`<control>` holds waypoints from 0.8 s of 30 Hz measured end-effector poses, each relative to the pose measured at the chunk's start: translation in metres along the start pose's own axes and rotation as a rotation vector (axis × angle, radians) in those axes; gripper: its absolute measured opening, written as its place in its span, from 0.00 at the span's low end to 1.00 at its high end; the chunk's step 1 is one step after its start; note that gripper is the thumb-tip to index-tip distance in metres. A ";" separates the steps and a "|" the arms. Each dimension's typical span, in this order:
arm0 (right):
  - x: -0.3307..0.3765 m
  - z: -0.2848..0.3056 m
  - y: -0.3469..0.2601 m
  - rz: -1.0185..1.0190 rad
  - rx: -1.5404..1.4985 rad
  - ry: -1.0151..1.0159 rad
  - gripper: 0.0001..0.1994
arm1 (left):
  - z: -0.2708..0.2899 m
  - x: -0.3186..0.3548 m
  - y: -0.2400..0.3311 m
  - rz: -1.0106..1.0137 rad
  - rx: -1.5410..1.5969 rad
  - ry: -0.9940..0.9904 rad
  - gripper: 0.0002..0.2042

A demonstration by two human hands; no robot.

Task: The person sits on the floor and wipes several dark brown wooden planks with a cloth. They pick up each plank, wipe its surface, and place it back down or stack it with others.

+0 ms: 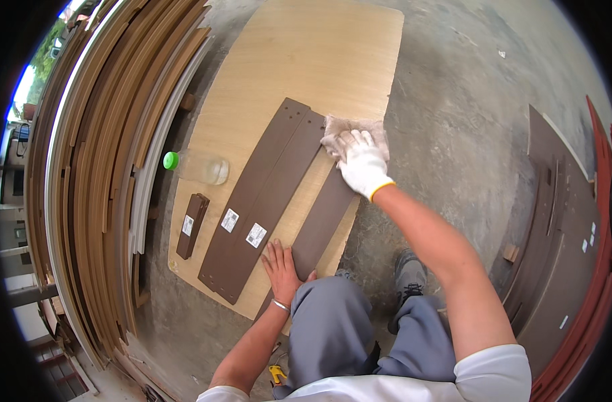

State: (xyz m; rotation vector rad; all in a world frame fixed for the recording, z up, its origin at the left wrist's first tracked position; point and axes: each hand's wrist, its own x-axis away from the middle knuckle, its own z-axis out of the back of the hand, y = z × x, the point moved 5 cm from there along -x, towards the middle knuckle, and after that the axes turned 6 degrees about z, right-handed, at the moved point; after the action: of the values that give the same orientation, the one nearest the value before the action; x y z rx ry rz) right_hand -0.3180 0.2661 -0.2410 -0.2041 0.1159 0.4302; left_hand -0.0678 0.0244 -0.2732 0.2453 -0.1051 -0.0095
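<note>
At left, a clear bottle [200, 167] lies on its side on the wooden sheet [306, 53]; a knock could roll it. Near it sits a small bundle of brown pieces [192, 226]. Two long brown boards [257, 164] lie side by side. The bare left hand [284, 271] is spread, its thumb over a third board [324, 218] lying apart, right of the pair; a weak hold could let that board slide. The gloved right hand [364, 166] lies palm-down on a cloth [379, 127] at its far end, whether pinching I cannot tell; grit underneath could scratch.
</note>
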 end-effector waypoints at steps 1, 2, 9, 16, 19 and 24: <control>0.005 -0.003 -0.014 0.034 -0.052 0.014 0.21 | -0.003 0.004 -0.009 0.042 0.005 -0.043 0.50; 0.018 -0.003 -0.032 0.071 -0.098 0.025 0.21 | -0.003 0.004 -0.012 0.050 -0.004 -0.059 0.50; -0.005 -0.007 0.014 -0.200 -0.062 -0.078 0.27 | -0.007 0.004 -0.011 0.024 -0.016 -0.078 0.50; 0.073 -0.004 -0.016 0.047 -0.205 -0.059 0.32 | -0.002 -0.001 -0.010 0.002 -0.040 -0.045 0.49; 0.104 -0.030 -0.099 0.246 -0.209 -0.168 0.33 | -0.002 -0.003 -0.011 0.010 0.002 -0.049 0.48; 0.112 -0.033 -0.108 0.635 -0.166 -0.350 0.25 | 0.011 0.004 -0.009 0.005 0.125 0.002 0.48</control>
State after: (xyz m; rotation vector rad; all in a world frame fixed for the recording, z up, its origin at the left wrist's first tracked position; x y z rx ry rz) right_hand -0.1733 0.2081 -0.2717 -0.2508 -0.2081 1.1021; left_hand -0.0650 0.0127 -0.2649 0.3703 -0.1045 0.0025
